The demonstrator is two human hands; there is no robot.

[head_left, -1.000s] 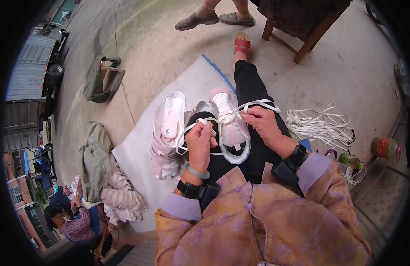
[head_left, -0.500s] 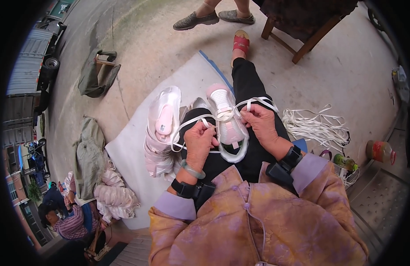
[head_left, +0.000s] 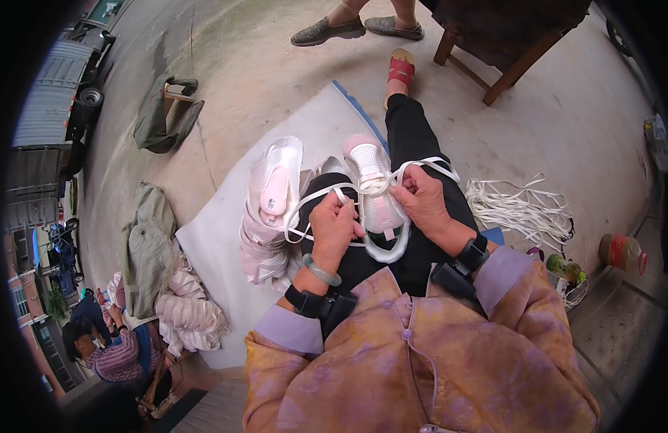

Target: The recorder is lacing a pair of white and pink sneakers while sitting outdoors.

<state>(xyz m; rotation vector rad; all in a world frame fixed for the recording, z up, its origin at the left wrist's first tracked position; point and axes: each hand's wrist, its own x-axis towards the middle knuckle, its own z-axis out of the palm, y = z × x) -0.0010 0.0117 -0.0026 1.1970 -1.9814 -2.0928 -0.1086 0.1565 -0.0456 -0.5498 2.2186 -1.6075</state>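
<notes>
A pink and white sneaker [head_left: 364,160] rests on my lap with its toe pointing away from me. A flat white shoelace [head_left: 318,195] crosses its front, with a loose end trailing to each side. My left hand [head_left: 332,227] pinches the lace left of the shoe's tongue. On the other side, my right hand [head_left: 423,202] grips the lace between thumb and finger, close to the eyelets. Beside my left knee stands a stack of pink and white shoe uppers [head_left: 265,249], with a pale pink insole [head_left: 275,191] in the top one.
A bundle of white laces [head_left: 518,206] lies right of my leg, near bottles [head_left: 621,252]. A white sheet [head_left: 215,216] covers ground at left. More stacked uppers [head_left: 189,314] and a grey-green cloth [head_left: 150,245] lie farther left. A wooden chair [head_left: 504,86] stands ahead; another person sits lower left.
My left hand has come slightly nearer the shoe, and both hands keep hold of the lace. The whole view has shifted a little.
</notes>
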